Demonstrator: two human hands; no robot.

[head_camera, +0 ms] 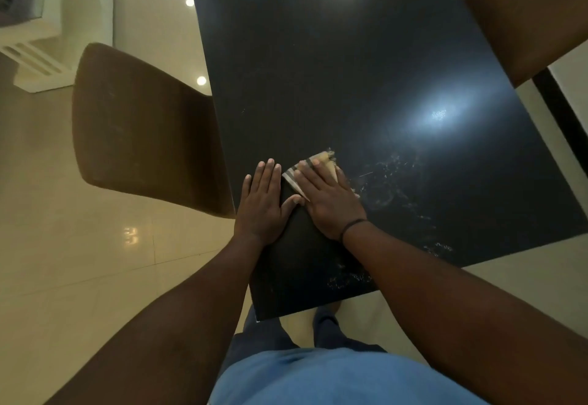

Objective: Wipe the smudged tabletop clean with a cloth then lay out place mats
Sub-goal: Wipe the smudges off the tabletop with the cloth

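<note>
Right hand (331, 201) flat, fingers straight, pressing striped beige cloth (310, 171) onto dark glossy tabletop (318, 70) near left edge. Left hand (262, 206) flat beside it, holding nothing. Whitish smudges (388, 182), probably dust, just right of cloth.

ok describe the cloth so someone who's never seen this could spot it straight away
On the black table, look near its left edge, where two hands lie flat side by side. The cloth is the small folded tan piece with dark stripes under the right hand, poking out past the fingers. It is the only pale thing on the dark top apart from whitish smudges.
</note>
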